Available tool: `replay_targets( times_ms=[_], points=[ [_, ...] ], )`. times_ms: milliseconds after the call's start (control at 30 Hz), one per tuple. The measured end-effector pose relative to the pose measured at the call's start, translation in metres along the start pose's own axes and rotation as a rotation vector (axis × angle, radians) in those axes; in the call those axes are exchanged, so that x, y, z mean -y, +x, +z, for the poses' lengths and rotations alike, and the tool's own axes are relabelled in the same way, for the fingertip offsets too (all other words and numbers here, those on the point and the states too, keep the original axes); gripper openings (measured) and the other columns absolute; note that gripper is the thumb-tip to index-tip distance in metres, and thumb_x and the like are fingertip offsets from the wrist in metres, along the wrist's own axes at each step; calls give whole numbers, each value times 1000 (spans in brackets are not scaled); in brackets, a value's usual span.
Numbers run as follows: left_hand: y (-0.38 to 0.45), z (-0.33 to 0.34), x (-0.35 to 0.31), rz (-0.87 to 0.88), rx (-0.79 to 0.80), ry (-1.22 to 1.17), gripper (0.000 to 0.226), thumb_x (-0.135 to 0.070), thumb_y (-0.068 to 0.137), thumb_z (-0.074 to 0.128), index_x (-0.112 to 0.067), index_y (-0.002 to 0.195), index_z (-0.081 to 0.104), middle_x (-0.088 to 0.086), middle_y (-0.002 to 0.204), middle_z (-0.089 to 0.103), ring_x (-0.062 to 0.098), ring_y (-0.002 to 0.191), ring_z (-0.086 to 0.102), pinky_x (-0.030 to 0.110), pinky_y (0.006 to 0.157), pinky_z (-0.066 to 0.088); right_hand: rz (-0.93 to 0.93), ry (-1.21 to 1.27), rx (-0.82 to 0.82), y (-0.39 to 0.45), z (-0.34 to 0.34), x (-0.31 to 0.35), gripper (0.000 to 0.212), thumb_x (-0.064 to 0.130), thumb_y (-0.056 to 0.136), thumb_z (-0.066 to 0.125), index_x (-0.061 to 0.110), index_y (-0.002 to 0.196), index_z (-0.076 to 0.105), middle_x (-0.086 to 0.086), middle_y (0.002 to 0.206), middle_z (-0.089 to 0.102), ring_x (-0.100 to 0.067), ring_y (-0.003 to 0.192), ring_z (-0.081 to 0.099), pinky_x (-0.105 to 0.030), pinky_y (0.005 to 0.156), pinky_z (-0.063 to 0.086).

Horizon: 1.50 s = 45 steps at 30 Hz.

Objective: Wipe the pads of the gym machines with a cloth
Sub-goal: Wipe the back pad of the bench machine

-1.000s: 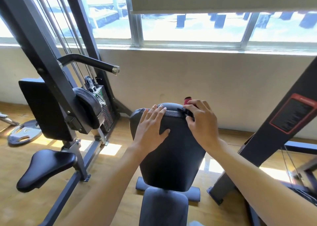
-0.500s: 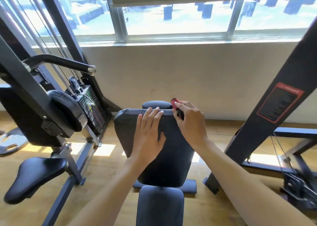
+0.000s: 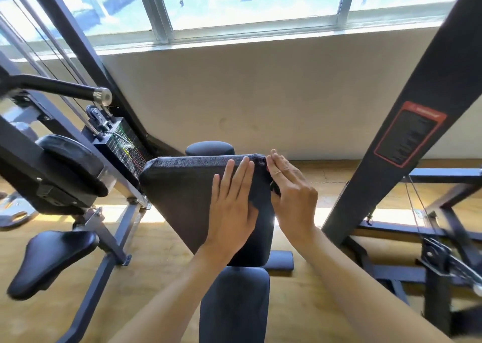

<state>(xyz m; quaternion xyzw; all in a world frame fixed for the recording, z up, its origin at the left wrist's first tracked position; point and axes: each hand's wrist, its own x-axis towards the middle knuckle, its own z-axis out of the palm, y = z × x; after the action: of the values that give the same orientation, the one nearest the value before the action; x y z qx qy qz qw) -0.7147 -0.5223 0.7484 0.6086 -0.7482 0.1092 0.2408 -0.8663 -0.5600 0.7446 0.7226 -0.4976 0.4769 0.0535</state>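
Note:
A black back pad of a gym bench stands tilted in the centre, and a dark textured cloth is draped over its top. My left hand lies flat on the cloth-covered pad with straight fingers. At the pad's right top corner, my right hand pinches the cloth's edge, where a bit of red shows. Its index and middle fingers point up along the pad's edge. Below the back pad sits the bench's black seat pad.
A cable machine stands on the left with a round black pad, a saddle seat, a weight stack and a protruding bar. A slanted black frame post rises on the right, with cables and pulleys behind it. A small roller pad sits behind the bench.
The view has moved closer and tilted down. Both hands slid to the pad's right top corner, and my right hand dropped from the top edge to the right edge.

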Motion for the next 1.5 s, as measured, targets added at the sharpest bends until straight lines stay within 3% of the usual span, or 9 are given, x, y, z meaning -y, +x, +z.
replay_targets(
  times_ms=[267,533,700,800,967,1133,1233,1367,1500],
  points=[
    [1,24,-1,-26,-26,177,132,-64,78,78,-12,164,-7,6,173,-2,30,160,-2,49,128,-4,114,123,37,-21,7,-7,70,-12,76,82,1,140,59,-15,140,62,-33,126,63,-42,99,56],
    [-11,33,0,-12,-26,241,136,-54,76,84,-13,163,-13,4,171,-18,27,158,-13,46,129,-3,270,124,209,-60,16,-19,75,-7,77,84,-2,145,52,-20,116,73,-38,90,74,-43,72,64],
    [-22,29,-9,-34,-22,236,112,-32,84,80,-7,164,5,11,171,3,24,159,-8,45,129,8,345,298,353,-67,14,-26,75,3,89,75,4,155,40,-14,145,59,-32,126,62,-34,102,51],
    [-34,27,-15,-54,-3,209,104,-17,84,77,-6,163,11,10,172,4,23,160,-3,44,129,15,332,335,403,-68,12,-30,83,0,87,75,6,158,33,-11,155,49,-31,135,55,-31,107,45],
    [-42,32,-26,-108,29,199,105,-7,79,77,-3,163,14,15,172,5,26,160,-3,50,125,28,257,220,335,-73,16,-29,91,-12,79,76,4,157,33,-15,144,58,-34,117,64,-42,81,61],
    [-37,46,-33,-166,12,219,121,-18,80,82,-3,162,-5,18,171,-2,30,158,-11,46,129,14,245,170,293,-88,29,-31,101,-19,68,78,4,157,34,-14,138,61,-33,109,64,-37,61,59],
    [-38,56,-36,-188,-17,206,124,-22,81,82,-5,162,-11,15,170,-7,29,158,-11,43,129,9,280,149,364,-107,41,-41,104,-21,67,74,5,159,31,-11,150,53,-32,120,59,-43,71,63],
    [-61,71,-35,-160,59,220,114,-18,83,78,-4,163,-2,13,170,-7,29,158,-11,44,129,14,331,188,352,-121,54,-38,87,-6,87,69,8,162,26,-8,163,39,-33,140,50,-46,95,57],
    [-83,88,-26,-139,149,250,108,-12,85,75,-4,163,2,12,170,-7,27,158,-12,43,128,18,393,206,336,-139,68,-40,89,-6,88,71,10,162,25,-5,164,36,-31,142,48,-44,98,58]
  ],
)
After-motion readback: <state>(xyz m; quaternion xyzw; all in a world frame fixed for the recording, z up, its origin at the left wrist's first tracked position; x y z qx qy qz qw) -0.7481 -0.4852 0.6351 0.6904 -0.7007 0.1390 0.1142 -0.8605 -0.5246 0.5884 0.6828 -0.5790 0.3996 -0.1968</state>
